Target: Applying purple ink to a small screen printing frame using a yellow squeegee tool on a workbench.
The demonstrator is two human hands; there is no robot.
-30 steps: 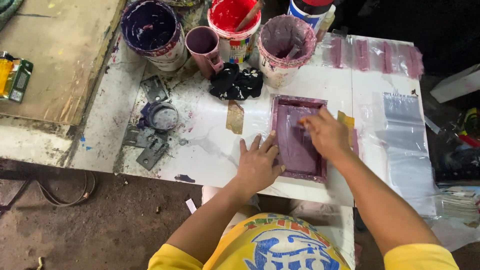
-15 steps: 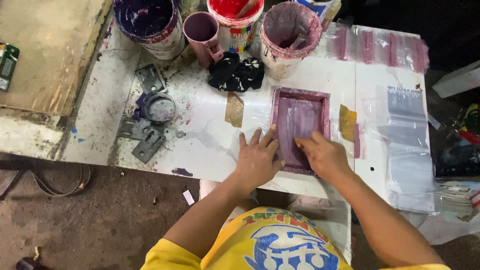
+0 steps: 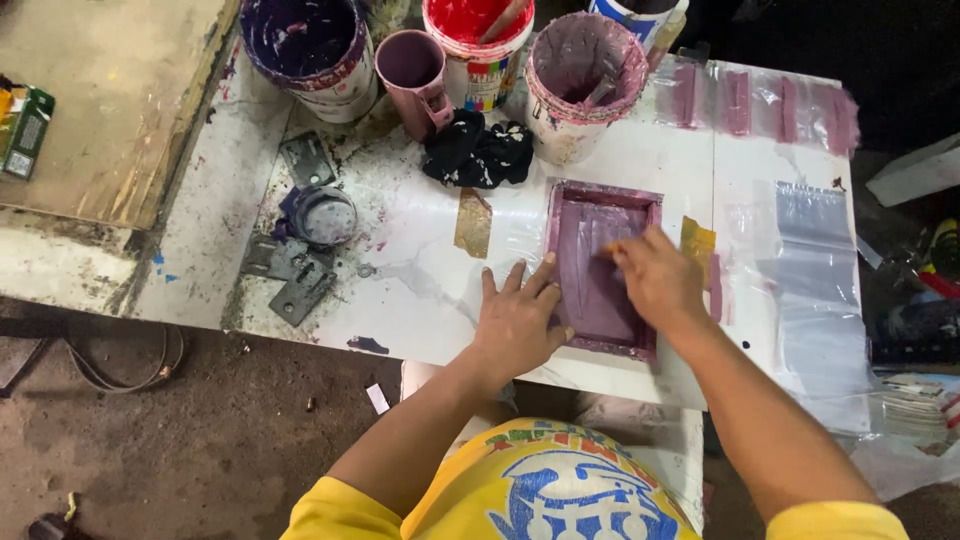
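Since the earlier frame the right hand (image 3: 655, 280) had been drawn from the near end of the purple-stained frame (image 3: 603, 268) back to its middle, fingers closed on a small, half-hidden tool. The left hand (image 3: 518, 318) lay flat with fingers spread, pressing the frame's left edge to the white counter (image 3: 420, 270). Even pressure was judged best — the frame must not slip. Free room was seen leftward; plastic bags (image 3: 810, 260) lay close on the right, paint buckets (image 3: 585, 70) beyond.
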